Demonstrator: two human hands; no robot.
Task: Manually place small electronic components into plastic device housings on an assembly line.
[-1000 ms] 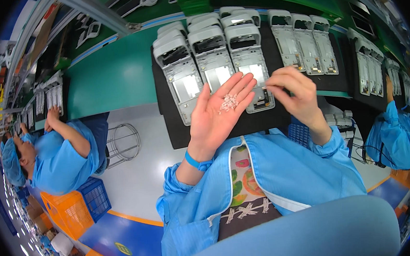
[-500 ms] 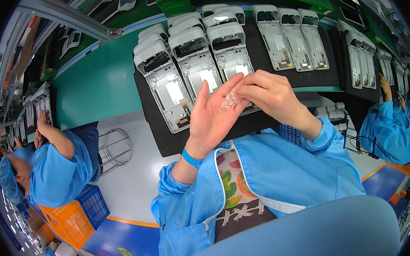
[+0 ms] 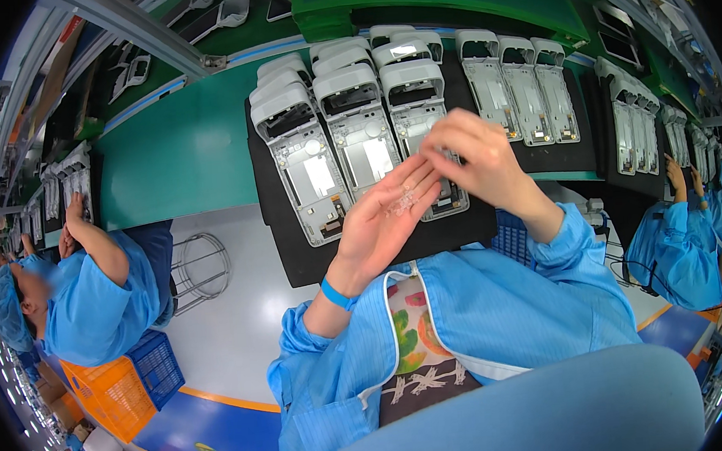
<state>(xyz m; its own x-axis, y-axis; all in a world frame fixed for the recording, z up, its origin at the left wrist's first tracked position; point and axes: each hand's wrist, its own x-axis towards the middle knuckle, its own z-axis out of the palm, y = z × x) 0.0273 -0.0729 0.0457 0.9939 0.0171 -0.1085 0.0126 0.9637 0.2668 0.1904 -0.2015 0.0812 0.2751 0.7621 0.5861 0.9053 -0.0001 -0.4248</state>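
Small clear pieces are offered on a cupped palm, seemingly for picking out singly.
The pieces, too small to be counted, are heaped on one upturned left hand, its fingers extended; one right hand is poised just above, fingers curled, and whether anything is pinched cannot be told. A fine pinch and a level palm seem called for. Beyond, three front-row casings are backed by overlapped casings, not surely countable; three casings are ranged rightward.
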